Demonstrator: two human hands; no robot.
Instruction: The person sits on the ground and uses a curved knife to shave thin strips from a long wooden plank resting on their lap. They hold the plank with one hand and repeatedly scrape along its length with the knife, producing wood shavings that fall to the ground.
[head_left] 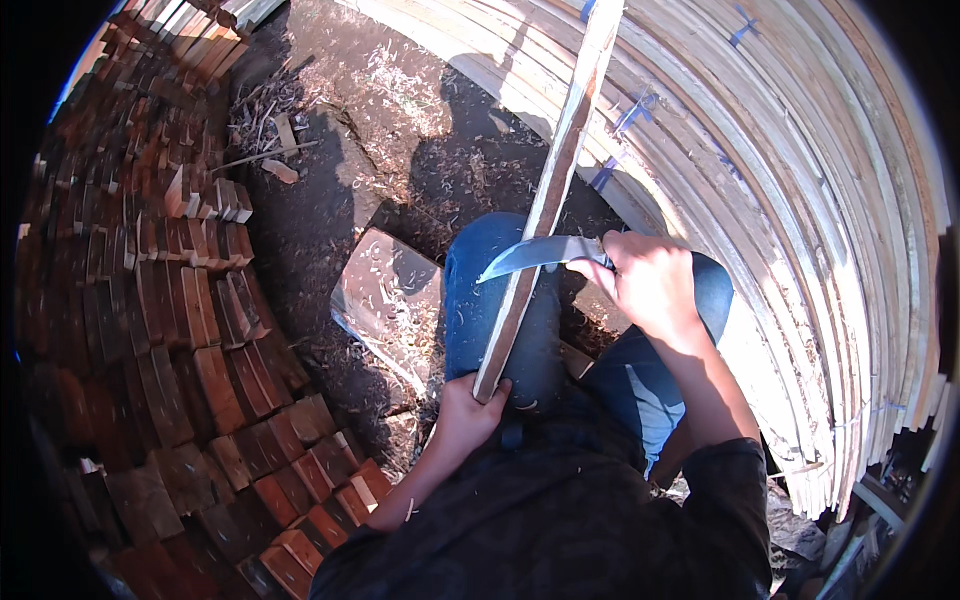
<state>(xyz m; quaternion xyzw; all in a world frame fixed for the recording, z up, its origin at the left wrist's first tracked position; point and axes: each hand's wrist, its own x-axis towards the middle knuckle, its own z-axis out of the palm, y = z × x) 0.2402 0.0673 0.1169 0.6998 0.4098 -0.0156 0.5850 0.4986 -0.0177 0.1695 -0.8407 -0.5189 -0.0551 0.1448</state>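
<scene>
A long wooden strip (565, 160), pale on its edges with a dark brown band, slants from my lap up past the top of the view. My left hand (470, 415) is closed around its near end, by my left thigh. In my right hand (645, 275) is a knife (540, 254) with a broad curved blade, its handle mostly hidden by my fingers. The blade lies across the strip over my left knee, its tip pointing left. Whether the edge bites into the wood I cannot tell.
Stacked reddish-brown wood blocks (215, 390) fill the left side. Long pale strips (770, 200), bundled with blue ties (635, 112), curve along the right. A flat board (390, 290) with shavings lies beside my left knee. More shavings (390, 85) cover the dark ground ahead.
</scene>
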